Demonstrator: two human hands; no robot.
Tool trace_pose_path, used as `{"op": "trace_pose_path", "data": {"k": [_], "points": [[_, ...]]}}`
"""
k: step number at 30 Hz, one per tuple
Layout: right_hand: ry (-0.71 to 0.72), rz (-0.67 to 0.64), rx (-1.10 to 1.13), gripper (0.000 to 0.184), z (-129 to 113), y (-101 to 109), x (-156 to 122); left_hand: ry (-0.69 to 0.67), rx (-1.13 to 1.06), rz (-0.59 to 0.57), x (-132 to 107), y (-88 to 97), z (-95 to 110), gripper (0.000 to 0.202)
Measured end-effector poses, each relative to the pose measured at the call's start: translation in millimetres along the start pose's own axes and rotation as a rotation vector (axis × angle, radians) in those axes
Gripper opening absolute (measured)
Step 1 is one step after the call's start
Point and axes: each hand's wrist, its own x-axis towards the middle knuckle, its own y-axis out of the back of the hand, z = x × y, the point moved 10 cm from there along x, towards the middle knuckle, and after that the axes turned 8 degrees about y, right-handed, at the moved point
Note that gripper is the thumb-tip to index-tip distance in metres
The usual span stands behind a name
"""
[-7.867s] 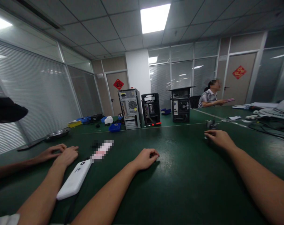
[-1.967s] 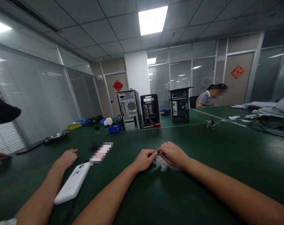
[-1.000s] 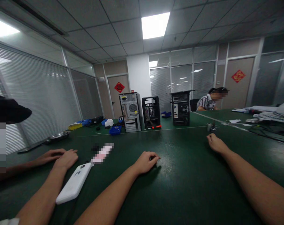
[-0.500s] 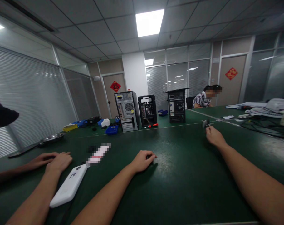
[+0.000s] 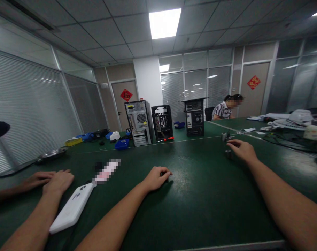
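A long green table [image 5: 200,209] fills most of the room in front of me. Far down its length stand three computer cases: a silver-backed case [image 5: 137,122], an open black case [image 5: 162,122] just beside it, and a second black case [image 5: 193,116] a little apart to the right. Behind that last one a seated person in a striped shirt [image 5: 222,111] leans over the table.

The person wearing the camera has both bare forearms stretched out on the table, well apart. The left hand [image 5: 156,177] lies near the middle with its fingers curled under into a loose fist. I cannot tell whether anything is inside it. The right hand [image 5: 242,150] reaches farther out to the right, palm down, with its fingers loosely spread and clasping nothing.

At the left edge a co-worker's hand [image 5: 58,181] lies flat on the table, with another hand [image 5: 37,178] just beside it. A white slab-shaped device [image 5: 71,209] lies at an angle between the co-worker's arm and the wearer's left arm.

Farther back on the left are a metal tray [image 5: 51,153] and a blue bin [image 5: 121,144]. A red-handled screwdriver [image 5: 167,138] lies at the foot of the open black case.

A small metal cylinder [image 5: 228,153] stands upright on the table just beside the right hand's fingertips. I cannot tell whether they touch it. A few more small metal parts [image 5: 224,136] stand just beyond it.
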Motion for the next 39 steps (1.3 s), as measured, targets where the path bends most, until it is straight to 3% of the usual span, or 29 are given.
{"op": "trace_pose_path", "data": {"k": [11,16,24,30,35,39], "points": [[-0.03,-0.296,-0.098,0.035,17,-37,0,-0.001,-0.012,-0.01,-3,2.7,5,0.038],[-0.065,-0.28,-0.08,0.036,22,-40,0,-0.001,-0.022,-0.01,-2,1.8,3,0.037],[-0.006,-0.276,-0.145,0.035,15,-37,-2,-0.004,-0.018,0.001,-2,1.1,2,0.036],[-0.062,-0.309,-0.198,0.039,26,-39,-3,-0.009,-0.019,0.004,-1,-0.3,-2,0.036],[0.026,-0.231,-0.174,0.038,15,-35,0,-0.013,-0.023,0.008,-3,1.4,0,0.036],[0.067,-0.242,-0.141,0.036,9,-38,-1,-0.014,-0.012,0.011,-5,4.0,3,0.036]]}}
